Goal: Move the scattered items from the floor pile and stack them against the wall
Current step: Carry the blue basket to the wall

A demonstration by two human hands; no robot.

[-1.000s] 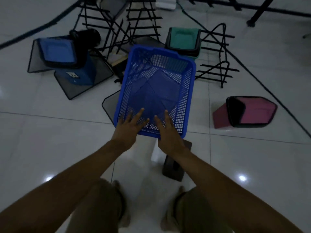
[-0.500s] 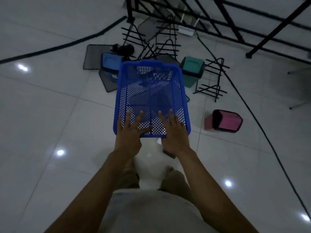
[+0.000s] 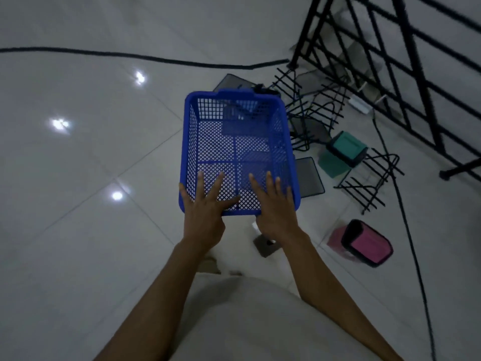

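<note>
- Across the far left and top, well away from the fingers: pale tiled floor (image 3: 78,230) with bright light spots, crossed by a black cable (image 3: 145,58).
- Left hand (image 3: 204,214) at the near rim of the blue basket (image 3: 238,142); fingers (image 3: 218,178) straight and spread, laid flat against the inside of the near mesh wall, thumb (image 3: 233,200) angled toward the other hand.
- Blue basket held up off the floor, open side facing the camera, reaching away from the fingertips; empty inside, with darker shapes showing through the mesh.
- Right hand (image 3: 276,217) beside the left on the same near rim; fingers (image 3: 269,179) straight and spread over the mesh, thumb hidden under the rim.
- Below the right wrist, on the floor: small dark block (image 3: 266,247).
- Just right of the right fingers, low on the floor: flat mesh tray (image 3: 311,175), partly behind the basket.
- Beyond the fingertips and to the right: tangle of black wire racks (image 3: 312,110).
- Further right of the fingers: green bin (image 3: 343,152) tipped on its side, with another wire rack (image 3: 369,183) touching it.
- Right of the right forearm: pink bin (image 3: 364,243) lying on its side, apart from the rest.
- Far right and top: black metal frame (image 3: 400,61) standing over the floor.
</note>
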